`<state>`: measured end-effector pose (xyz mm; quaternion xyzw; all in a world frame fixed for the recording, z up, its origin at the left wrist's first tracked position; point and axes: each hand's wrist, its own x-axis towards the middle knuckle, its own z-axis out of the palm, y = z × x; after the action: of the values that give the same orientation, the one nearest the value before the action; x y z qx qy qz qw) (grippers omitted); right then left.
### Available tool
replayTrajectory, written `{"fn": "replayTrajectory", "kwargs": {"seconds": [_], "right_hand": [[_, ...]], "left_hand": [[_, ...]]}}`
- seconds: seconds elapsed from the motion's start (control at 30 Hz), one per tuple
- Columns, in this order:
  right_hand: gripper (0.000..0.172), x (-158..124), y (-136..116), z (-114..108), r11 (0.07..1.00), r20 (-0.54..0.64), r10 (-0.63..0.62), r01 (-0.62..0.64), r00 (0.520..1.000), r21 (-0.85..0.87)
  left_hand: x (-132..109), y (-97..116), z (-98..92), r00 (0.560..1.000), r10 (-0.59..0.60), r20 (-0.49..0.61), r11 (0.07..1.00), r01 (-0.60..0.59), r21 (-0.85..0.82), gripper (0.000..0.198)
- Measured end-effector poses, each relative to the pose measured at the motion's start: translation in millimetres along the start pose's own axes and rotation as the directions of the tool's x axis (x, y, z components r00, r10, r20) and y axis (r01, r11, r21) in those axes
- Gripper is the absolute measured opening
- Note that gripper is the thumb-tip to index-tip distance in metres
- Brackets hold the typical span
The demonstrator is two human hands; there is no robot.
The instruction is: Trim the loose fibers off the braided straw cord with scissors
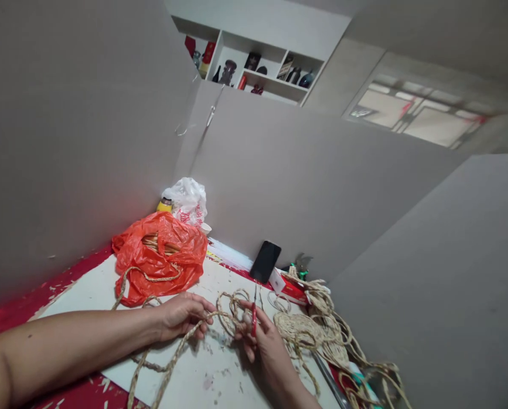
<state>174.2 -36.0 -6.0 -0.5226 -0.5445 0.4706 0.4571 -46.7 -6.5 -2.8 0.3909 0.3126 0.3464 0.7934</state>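
Note:
My left hand (188, 314) is closed with a braided straw rope (175, 360) between its thumb and fingers. From there the rope hangs toward the near edge and also runs across to my right hand (262, 341). Loose loops of rope (226, 318) stand up beside the right fingers, which pinch the rope. A slim red-handled tool with a thin metal point (254, 319) sits upright in that same hand; edge-on, its exact kind is unclear. Both hands are just above a white, stained board (211, 380).
An orange-red plastic bag (164, 272) with straw-coloured coils lies at the left, before a white plastic bag (188, 199) and a yellow-labelled jar (165, 205). A phone (265, 261) leans against the grey partition (271, 176). Braided rope (311, 332) is heaped at right.

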Motion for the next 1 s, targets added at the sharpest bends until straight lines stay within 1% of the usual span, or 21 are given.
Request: {"fn": "replayTrajectory", "kwargs": {"seconds": [0.07,0.13,0.23,0.3,0.4,0.53,0.7,0.8,0.87,0.93,1.0], "right_hand": [[0.053,1.9,-9.9,-0.6,0.999,-0.002,-0.027,0.027,1.000,-0.047],[0.042,3.9,-25.2,-4.3,0.992,0.001,-0.068,0.068,0.998,-0.102],[0.020,6.1,-51.1,-12.4,0.966,0.052,-0.143,0.151,0.988,-0.211],[0.012,6.8,-64.7,-17.8,0.941,0.087,-0.176,0.194,0.980,-0.278],[0.013,8.4,-75.7,-25.1,0.908,0.090,-0.213,0.231,0.973,-0.350],[0.014,14.0,-79.6,-34.2,0.887,0.063,-0.250,0.255,0.966,-0.384],[0.018,23.9,-83.3,-43.0,0.887,0.050,-0.275,0.274,0.960,-0.371],[0.019,26.0,-84.2,-41.8,0.894,0.026,-0.293,0.283,0.956,-0.349],[0.020,25.1,-83.5,-38.1,0.899,-0.001,-0.308,0.291,0.951,-0.327],[0.021,23.2,-81.5,-33.2,0.903,-0.028,-0.326,0.302,0.945,-0.304],[0.023,21.7,-78.4,-28.3,0.906,-0.049,-0.340,0.313,0.939,-0.286]], "left_hand": [[-2.4,0.8,0.1,0.999,0.036,-0.025,0.998,-0.035,0.044,0.025],[-6.3,2.1,2.0,0.997,0.062,-0.050,0.993,-0.057,0.102,0.022],[-12.5,5.6,7.2,0.988,0.124,-0.094,0.973,-0.102,0.207,0.018],[-15.3,8.7,10.4,0.973,0.197,-0.123,0.947,-0.156,0.279,0.015],[-16.7,12.3,12.6,0.933,0.334,-0.138,0.889,-0.262,0.375,0.011],[-17.0,10.9,11.7,0.868,0.487,-0.097,0.786,-0.387,0.482,0.013],[-23.5,4.1,10.5,0.808,0.588,0.022,0.640,-0.482,0.598,0.016],[-27.0,1.4,8.6,0.781,0.619,0.087,0.565,-0.519,0.642,0.018],[-26.5,0.3,6.8,0.775,0.622,0.114,0.515,-0.514,0.686,0.019],[-23.6,0.3,5.6,0.783,0.609,0.125,0.477,-0.487,0.731,0.022],[-19.4,1.8,5.5,0.818,0.564,0.114,0.479,-0.437,0.761,0.027]]}}
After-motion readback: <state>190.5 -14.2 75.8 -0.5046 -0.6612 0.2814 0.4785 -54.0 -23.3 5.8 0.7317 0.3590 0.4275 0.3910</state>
